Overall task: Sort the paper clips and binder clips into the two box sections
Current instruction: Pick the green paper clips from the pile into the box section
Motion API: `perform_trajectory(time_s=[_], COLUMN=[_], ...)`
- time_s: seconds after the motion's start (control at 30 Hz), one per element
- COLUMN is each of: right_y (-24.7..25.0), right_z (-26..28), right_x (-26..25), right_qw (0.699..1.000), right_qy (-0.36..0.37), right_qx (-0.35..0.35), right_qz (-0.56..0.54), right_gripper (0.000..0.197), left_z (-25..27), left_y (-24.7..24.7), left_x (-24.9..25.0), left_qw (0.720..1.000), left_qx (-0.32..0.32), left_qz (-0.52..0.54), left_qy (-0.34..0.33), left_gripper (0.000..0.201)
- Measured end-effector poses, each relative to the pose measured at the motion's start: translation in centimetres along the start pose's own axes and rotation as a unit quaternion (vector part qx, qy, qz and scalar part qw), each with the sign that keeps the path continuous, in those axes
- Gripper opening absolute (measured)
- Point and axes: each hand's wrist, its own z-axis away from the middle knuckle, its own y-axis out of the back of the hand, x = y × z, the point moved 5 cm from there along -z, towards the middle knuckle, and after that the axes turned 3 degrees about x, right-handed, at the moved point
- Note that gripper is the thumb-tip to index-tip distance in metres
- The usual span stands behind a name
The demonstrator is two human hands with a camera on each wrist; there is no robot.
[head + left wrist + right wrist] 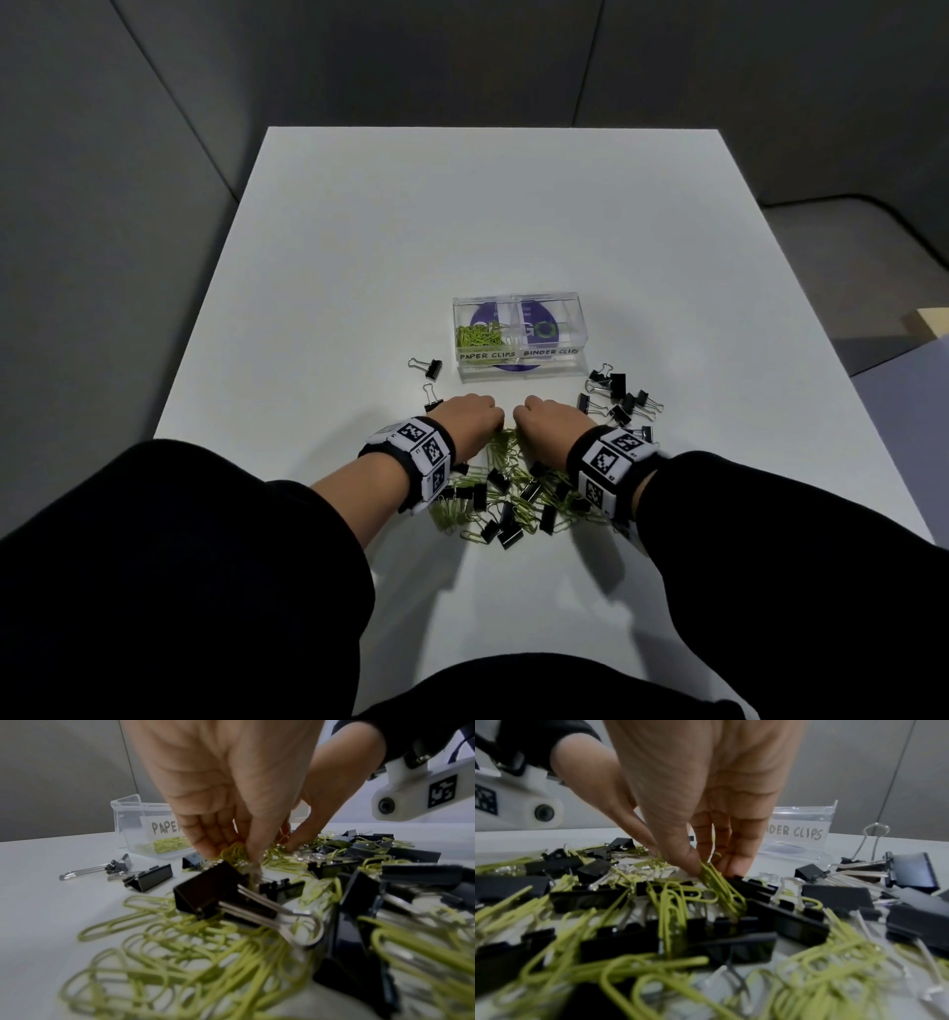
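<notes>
Paper clips [506, 452], green, thin and light, lie tangled with stiff black binder clips [506, 516] just before the clear box [518, 334], likely to snag and lift in chains; left hand [470, 419] and right hand [549, 421] each pinch a bunch; grip several wire loops together.

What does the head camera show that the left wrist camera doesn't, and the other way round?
Only the head view shows the whole clear box with both labelled sections, the binder-clip one looking empty, and the separate binder clip cluster at the right. Only the left wrist view shows the left hand pinching green paper clips. Both show the mixed pile and paper clips already in their section.
</notes>
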Motion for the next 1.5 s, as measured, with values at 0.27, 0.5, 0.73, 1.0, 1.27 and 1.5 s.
perform_trajectory(time_s=[0.27,0.5,0.73,1.0,1.27,1.5], right_y=[-0.4,0.0,0.8,1.6,0.6,0.1], right_z=[-0.6,-1.2,-1.0,-0.6,-0.3,0.0], right_x=[1.8,3.3,3.4,2.7,3.0,2.2], right_qw=[0.991,0.984,0.971,0.950,0.956,0.981], right_qy=[-0.076,-0.080,-0.095,-0.136,-0.129,-0.048], right_qx=[0.048,0.037,0.047,0.012,-0.011,-0.024], right_qz=[-0.099,-0.155,-0.213,-0.279,-0.263,-0.186], right_gripper=[0.017,0.022,0.020,0.020,0.014,0.038], left_z=[0.5,0.9,1.6,1.4,1.2,0.3], left_y=[0.7,1.3,1.9,1.6,0.1,0.6], left_x=[-1.1,-2.0,-2.0,-2.2,-0.5,1.1], left_qw=[0.994,0.984,0.990,0.986,0.997,0.999], left_qx=[0.020,0.034,0.044,-0.010,-0.041,-0.013], left_qz=[0.108,0.162,0.096,0.122,0.062,0.039], left_qy=[0.017,0.067,0.094,0.113,0.030,0.004], left_gripper=[0.030,0.029,0.033,0.034,0.053,0.034])
